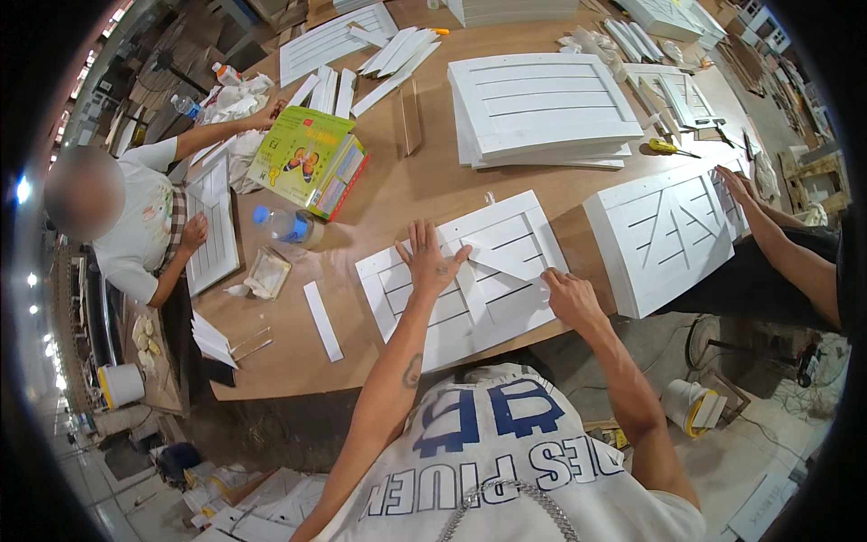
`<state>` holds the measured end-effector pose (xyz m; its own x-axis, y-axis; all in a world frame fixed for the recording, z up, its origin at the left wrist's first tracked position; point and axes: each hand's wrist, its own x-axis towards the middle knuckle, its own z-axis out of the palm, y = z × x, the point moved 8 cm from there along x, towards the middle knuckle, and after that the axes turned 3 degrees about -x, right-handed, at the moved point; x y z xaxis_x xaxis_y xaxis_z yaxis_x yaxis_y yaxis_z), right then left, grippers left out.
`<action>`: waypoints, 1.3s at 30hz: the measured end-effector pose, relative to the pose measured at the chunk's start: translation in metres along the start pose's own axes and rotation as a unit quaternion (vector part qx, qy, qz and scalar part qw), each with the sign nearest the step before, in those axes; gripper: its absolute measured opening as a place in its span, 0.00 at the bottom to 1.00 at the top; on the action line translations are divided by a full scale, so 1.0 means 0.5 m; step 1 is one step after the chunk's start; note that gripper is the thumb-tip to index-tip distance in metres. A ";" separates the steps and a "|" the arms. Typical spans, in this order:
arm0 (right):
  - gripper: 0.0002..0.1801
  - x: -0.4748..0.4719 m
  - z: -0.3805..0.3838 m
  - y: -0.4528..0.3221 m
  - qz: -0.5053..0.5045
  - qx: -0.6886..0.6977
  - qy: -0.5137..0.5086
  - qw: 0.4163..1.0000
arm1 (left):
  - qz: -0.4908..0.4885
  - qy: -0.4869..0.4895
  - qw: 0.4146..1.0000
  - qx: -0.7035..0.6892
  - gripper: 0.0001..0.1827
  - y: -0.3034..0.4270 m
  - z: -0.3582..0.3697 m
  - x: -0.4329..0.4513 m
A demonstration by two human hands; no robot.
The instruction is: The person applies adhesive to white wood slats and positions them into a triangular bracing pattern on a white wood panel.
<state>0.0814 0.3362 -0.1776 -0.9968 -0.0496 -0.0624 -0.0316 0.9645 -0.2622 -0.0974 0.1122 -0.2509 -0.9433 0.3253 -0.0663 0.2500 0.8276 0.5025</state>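
A white slatted panel (440,339) lies before me on the brown table, close to its front edge. My left hand (433,267) rests palm down on it with the fingers spread. Its thumb is near the upper end of a white diagonal slat (504,262). At the panel's right side, my right hand (576,298) has its fingers curled at the other end of this slat; the fingertips are partly hidden. Another slanted white slat (476,295) crosses the panel's middle. A loose white strip (324,322) lies on the table left of the panel.
A co-worker's hands (738,183) touch stacked panels (670,237) at right. Another person (135,223) stands left by a panel (213,230). Around the table (379,203) are a panel stack (542,108), a green box (305,156), a water bottle (288,225) and a yellow-handled screwdriver (667,147).
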 end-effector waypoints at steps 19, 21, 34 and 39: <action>0.25 -0.014 -0.008 0.022 0.080 -0.039 0.034 0.995 | -0.051 -0.030 0.998 -0.008 0.65 -0.003 0.012 0.010; 0.28 -0.016 -0.003 0.050 0.109 0.003 0.021 0.994 | -0.057 -0.035 0.998 0.007 0.65 -0.005 0.017 0.014; 0.24 -0.044 0.041 0.084 0.140 0.142 0.100 0.975 | -0.058 -0.044 0.997 -0.025 0.61 -0.012 0.022 0.017; 0.33 -0.055 0.031 0.100 0.177 0.183 0.125 0.959 | -0.042 -0.018 0.999 -0.024 0.58 -0.006 0.021 0.015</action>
<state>0.1085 0.3817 -0.2041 -0.9281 0.3723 0.0106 0.2945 0.7509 -0.5912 -0.1029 0.1171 -0.2618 -0.9515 0.2734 -0.1409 0.1592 0.8297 0.5350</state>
